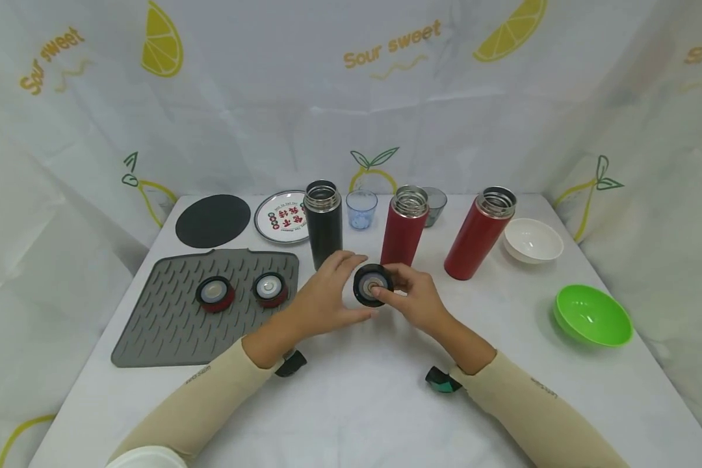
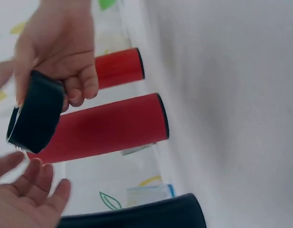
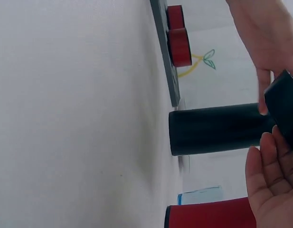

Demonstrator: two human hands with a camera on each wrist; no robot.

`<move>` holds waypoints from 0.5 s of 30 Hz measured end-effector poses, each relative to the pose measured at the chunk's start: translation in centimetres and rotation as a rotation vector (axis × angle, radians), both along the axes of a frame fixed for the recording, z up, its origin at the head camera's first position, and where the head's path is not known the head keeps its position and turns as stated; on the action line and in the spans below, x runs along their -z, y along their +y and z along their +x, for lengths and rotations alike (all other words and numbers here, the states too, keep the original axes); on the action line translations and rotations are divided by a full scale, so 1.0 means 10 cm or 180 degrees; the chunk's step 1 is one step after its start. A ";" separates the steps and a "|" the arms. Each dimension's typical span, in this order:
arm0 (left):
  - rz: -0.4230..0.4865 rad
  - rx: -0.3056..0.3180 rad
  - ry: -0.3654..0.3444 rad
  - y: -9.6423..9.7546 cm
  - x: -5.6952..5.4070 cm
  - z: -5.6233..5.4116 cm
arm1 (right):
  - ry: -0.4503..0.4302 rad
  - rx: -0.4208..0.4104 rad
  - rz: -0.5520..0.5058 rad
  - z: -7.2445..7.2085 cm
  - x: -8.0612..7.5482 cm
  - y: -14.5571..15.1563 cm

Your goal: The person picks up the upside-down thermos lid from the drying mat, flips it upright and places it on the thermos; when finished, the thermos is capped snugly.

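Note:
In the head view my right hand pinches a black bottle lid, thumb across its inner face and fingers at the rim. The lid's underside, with a grey ringed centre, is turned up toward the head camera. Left of it my left hand spreads its fingers, with a gap between palm and lid. From the left wrist, the lid shows its dark side wall, and the left fingertips are close to its edge. Behind the hands stand an uncapped black bottle and an uncapped red bottle.
Two red lids lie on a grey drying mat at left. Another uncapped red bottle, a white bowl and a green bowl stand at right. Behind are glasses, a round plate and a black disc.

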State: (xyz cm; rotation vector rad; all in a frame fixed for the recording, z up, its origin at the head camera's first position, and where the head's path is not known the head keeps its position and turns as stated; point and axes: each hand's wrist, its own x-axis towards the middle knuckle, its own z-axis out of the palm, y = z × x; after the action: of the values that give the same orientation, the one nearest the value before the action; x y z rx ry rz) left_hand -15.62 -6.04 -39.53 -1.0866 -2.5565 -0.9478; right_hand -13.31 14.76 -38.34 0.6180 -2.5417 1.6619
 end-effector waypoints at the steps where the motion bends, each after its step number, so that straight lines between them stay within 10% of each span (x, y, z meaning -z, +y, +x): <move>1: 0.0111 -0.0090 -0.0326 -0.03 -0.02 0.00 | 0.0071 0.0004 -0.0008 0.00 0.00 -0.01; 8: 0.0798 -0.0501 -0.2312 -0.15 -0.10 -0.03 | 0.0896 -0.0149 -0.0185 -0.03 0.02 -0.18; 12: 0.1099 -0.0528 -0.2749 -0.17 -0.17 -0.04 | 0.1285 -0.0255 -0.0301 -0.06 0.02 -0.28; 15: 0.1142 -0.0642 -0.2609 -0.24 -0.27 -0.02 | 0.1318 -0.0251 -0.0320 -0.10 0.04 -0.32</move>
State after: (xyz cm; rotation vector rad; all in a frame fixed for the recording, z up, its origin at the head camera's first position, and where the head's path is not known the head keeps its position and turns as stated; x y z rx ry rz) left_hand -15.85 -8.45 -36.86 -0.3527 -2.7890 -2.0055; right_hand -14.35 11.53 -38.79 0.9500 -2.1551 1.4831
